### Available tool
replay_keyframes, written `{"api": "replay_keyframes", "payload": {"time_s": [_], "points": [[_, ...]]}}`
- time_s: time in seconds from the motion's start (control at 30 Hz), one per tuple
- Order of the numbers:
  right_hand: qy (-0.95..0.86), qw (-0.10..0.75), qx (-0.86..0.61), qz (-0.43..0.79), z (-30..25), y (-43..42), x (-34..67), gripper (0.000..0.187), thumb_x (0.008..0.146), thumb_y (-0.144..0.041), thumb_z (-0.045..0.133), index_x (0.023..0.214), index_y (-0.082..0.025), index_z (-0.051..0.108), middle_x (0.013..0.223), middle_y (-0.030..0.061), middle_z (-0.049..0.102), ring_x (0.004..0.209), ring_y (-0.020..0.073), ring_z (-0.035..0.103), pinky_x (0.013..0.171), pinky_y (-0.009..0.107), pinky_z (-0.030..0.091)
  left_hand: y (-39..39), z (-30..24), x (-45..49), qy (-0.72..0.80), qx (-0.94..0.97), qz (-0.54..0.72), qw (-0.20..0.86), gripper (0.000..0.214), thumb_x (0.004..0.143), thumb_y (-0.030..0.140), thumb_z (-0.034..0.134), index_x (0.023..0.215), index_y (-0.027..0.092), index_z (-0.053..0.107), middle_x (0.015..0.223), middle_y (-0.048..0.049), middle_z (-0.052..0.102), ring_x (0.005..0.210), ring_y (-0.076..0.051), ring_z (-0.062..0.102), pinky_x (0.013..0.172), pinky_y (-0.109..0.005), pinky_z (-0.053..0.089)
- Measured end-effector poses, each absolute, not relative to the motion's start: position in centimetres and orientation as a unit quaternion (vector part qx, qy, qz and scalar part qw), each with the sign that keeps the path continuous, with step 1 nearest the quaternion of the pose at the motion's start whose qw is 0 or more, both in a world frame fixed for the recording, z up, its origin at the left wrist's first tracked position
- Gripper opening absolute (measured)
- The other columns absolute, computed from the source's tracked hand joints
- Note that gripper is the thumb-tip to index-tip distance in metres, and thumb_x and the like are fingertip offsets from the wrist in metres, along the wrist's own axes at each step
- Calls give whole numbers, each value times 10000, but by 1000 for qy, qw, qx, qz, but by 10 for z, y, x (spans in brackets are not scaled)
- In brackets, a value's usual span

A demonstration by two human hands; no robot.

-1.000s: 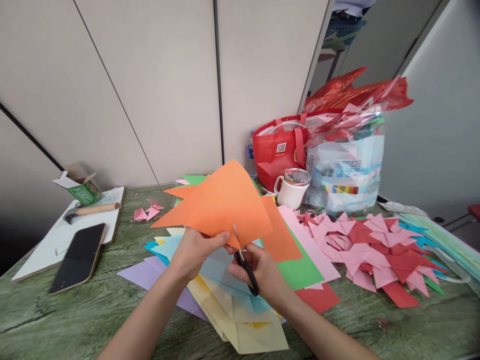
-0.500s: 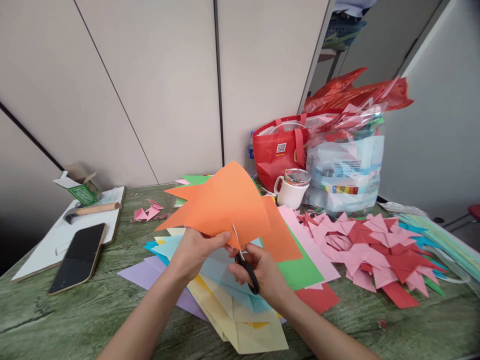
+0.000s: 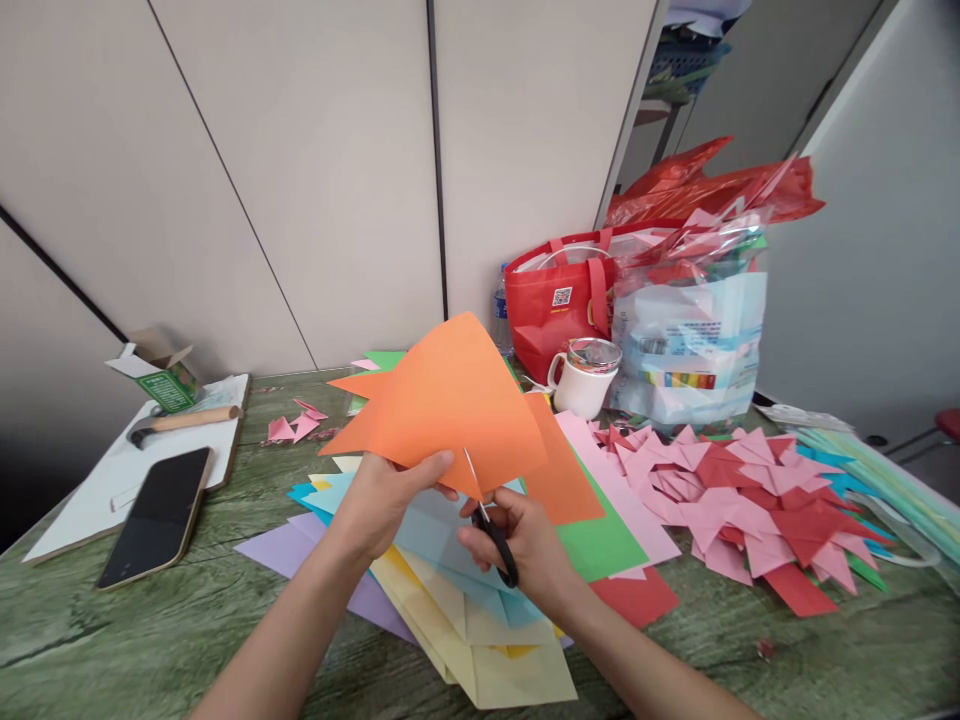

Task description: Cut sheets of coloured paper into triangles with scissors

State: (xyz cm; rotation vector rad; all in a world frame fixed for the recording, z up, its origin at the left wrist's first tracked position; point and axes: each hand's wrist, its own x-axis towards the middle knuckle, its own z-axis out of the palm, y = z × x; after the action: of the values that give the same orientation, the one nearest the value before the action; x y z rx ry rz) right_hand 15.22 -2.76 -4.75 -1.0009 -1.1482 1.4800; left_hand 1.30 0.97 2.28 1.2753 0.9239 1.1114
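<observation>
My left hand (image 3: 394, 495) grips the lower edge of an orange sheet of paper (image 3: 457, 400), thumb on top. Two pointed strips stick out at the sheet's left side, and its body bows upward. My right hand (image 3: 517, 535) is closed around the black handles of a pair of scissors (image 3: 497, 545). One thin blade lies over the orange paper near its lower edge; the other blade is hidden. Beneath both hands lies a fanned stack of coloured paper, with light blue sheets (image 3: 442, 535), cream sheets (image 3: 517, 675) and purple sheets (image 3: 274, 550) showing.
Folded pink and red paper pieces (image 3: 739, 490) are heaped at right. Behind them stand a white mug (image 3: 585, 385), a red bag (image 3: 551, 320) and a plastic bag (image 3: 690, 340). At left lie a phone (image 3: 156, 515), a hammer (image 3: 184, 422) and an opened green box (image 3: 169, 385).
The orange sheet has shifted slightly to the right and its top edge bows differently. My left hand has moved a little left along its edge. The scissors stay almost in place.
</observation>
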Motion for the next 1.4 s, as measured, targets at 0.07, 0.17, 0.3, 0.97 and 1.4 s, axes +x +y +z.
{"api": "replay_keyframes", "payload": {"time_s": [0.07, 0.17, 0.3, 0.97, 1.4], "points": [[-471, 488, -410, 610, -48, -28, 152, 368, 565, -399, 752, 735, -162, 528, 453, -67, 509, 392, 77, 435, 421, 213, 376, 11, 22, 12, 392, 540, 478, 571, 219, 681, 206, 667, 884, 156, 604, 829, -30, 648, 640, -157, 599, 526, -287, 527], [-470, 487, -411, 610, -49, -28, 151, 362, 572, -391, 749, 750, -162, 532, 467, -64, 507, 405, 81, 436, 429, 214, 375, 11, 20, 11, 391, 548, 473, 569, 137, 689, 194, 656, 813, 155, 615, 726, -14, 656, 553, -142, 590, 516, -284, 513], [-483, 479, -410, 607, -48, -27, 152, 357, 562, -384, 753, 751, -160, 549, 533, -52, 494, 469, 89, 427, 467, 217, 366, 9, 21, 12, 390, 572, 454, 561, 76, 682, 198, 651, 734, 150, 624, 633, -11, 659, 511, -146, 586, 536, -293, 507], [-485, 491, -388, 610, -41, -28, 151, 302, 582, -376, 727, 706, -163, 551, 619, -28, 449, 543, 97, 348, 504, 223, 320, 6, 18, 15, 402, 610, 432, 528, 48, 696, 166, 637, 652, 175, 620, 548, 5, 643, 511, -154, 602, 537, -270, 494], [-483, 484, -425, 593, -41, -28, 149, 317, 573, -400, 717, 701, -154, 564, 545, -32, 500, 490, 98, 431, 475, 218, 401, 7, 17, 15, 394, 601, 430, 547, 35, 697, 175, 641, 701, 153, 614, 579, 5, 651, 508, -145, 604, 521, -258, 490]]}}
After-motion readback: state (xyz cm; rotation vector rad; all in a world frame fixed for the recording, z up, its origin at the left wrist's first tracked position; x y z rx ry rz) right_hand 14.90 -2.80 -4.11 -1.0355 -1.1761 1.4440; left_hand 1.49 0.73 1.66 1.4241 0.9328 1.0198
